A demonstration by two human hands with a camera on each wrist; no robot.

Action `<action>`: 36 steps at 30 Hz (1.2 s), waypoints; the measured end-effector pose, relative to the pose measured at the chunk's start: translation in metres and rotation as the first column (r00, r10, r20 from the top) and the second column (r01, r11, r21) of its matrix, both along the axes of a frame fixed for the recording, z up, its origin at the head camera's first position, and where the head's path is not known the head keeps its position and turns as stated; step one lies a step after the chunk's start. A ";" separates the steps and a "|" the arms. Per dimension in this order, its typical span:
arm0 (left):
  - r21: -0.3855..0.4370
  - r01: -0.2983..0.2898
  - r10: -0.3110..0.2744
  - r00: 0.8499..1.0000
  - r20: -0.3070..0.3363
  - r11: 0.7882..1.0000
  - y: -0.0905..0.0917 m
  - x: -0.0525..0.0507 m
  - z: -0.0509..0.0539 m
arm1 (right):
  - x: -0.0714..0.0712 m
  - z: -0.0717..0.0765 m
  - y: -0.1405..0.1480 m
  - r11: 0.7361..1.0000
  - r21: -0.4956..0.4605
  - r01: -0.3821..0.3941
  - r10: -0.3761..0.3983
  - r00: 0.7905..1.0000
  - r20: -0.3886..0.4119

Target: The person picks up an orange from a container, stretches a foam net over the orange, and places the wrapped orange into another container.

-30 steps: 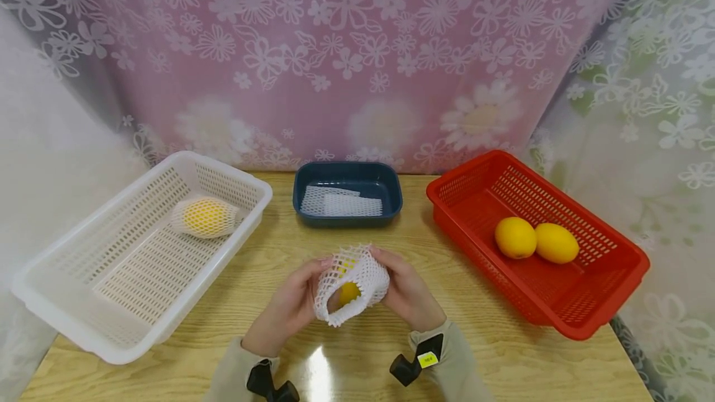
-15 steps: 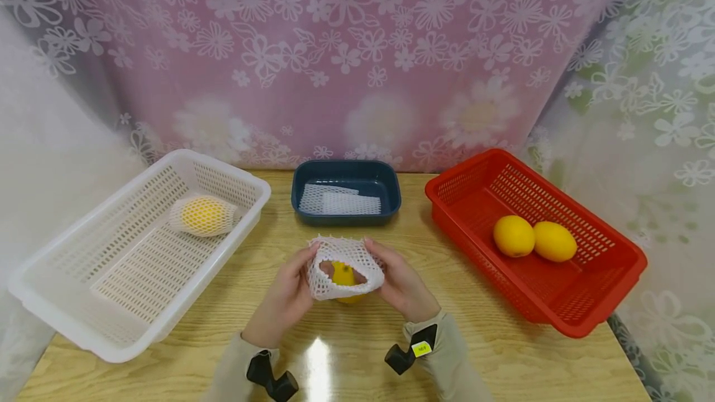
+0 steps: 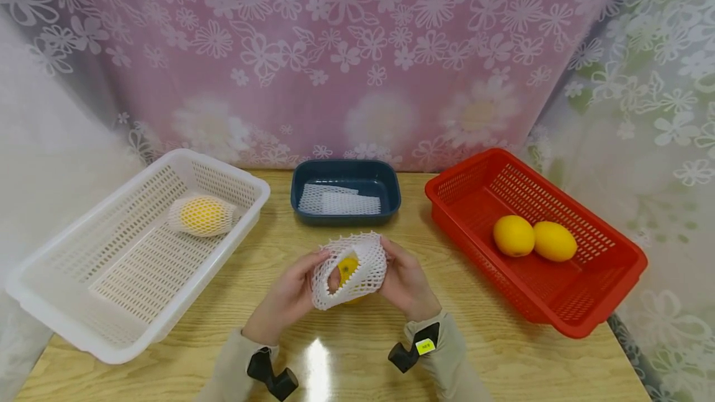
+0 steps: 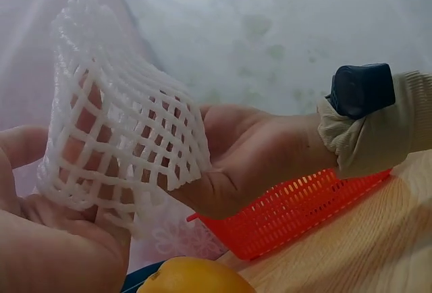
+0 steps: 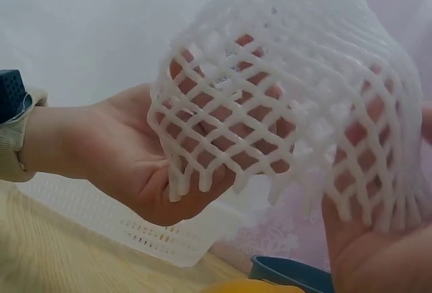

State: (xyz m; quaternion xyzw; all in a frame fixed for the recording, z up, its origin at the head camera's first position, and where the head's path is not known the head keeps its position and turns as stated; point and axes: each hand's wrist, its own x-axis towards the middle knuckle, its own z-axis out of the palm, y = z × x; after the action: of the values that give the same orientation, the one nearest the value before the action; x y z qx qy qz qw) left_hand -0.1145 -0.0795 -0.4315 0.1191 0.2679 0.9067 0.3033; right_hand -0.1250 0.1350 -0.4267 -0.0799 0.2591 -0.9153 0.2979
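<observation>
A white foam fruit net (image 3: 357, 265) is stretched between both hands, its wide opening facing the head camera. My left hand (image 3: 283, 296) grips its left side, with fingertips showing inside the opening. The right side is held by my right hand (image 3: 410, 281), whose fingers show through the mesh in the right wrist view. Through the opening a yellow roundish fruit (image 3: 347, 267) shows. In the left wrist view that fruit (image 4: 196, 278) sits below the net, apart from it. The net's far rim (image 5: 283, 165) hangs loose between the hands in the right wrist view.
A white basket (image 3: 134, 327) at left holds a netted yellow fruit (image 3: 202, 216). The red basket (image 3: 581, 321) at right holds two bare yellow fruits (image 3: 514, 236). Behind the hands, a dark blue tray (image 3: 346, 221) contains flat foam nets (image 3: 352, 205). A floral curtain stands behind the table.
The net has lifted slightly and its opening has shifted and widened as the hands work it. The fruit, earlier seen through the mesh, now shows through the opening and just beneath the near rim.
</observation>
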 end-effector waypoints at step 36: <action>-0.530 -0.152 0.248 0.962 0.114 0.834 0.002 -0.019 -0.074 | -0.018 -0.079 -0.013 0.507 0.780 0.367 -0.385 0.906 -0.176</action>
State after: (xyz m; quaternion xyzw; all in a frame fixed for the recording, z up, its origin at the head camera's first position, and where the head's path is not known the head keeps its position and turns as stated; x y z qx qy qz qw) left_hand -0.1339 -0.0780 -0.5055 -0.0771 0.4839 0.8351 0.2500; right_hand -0.1428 0.1221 -0.5062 0.1290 0.6480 -0.7442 0.0986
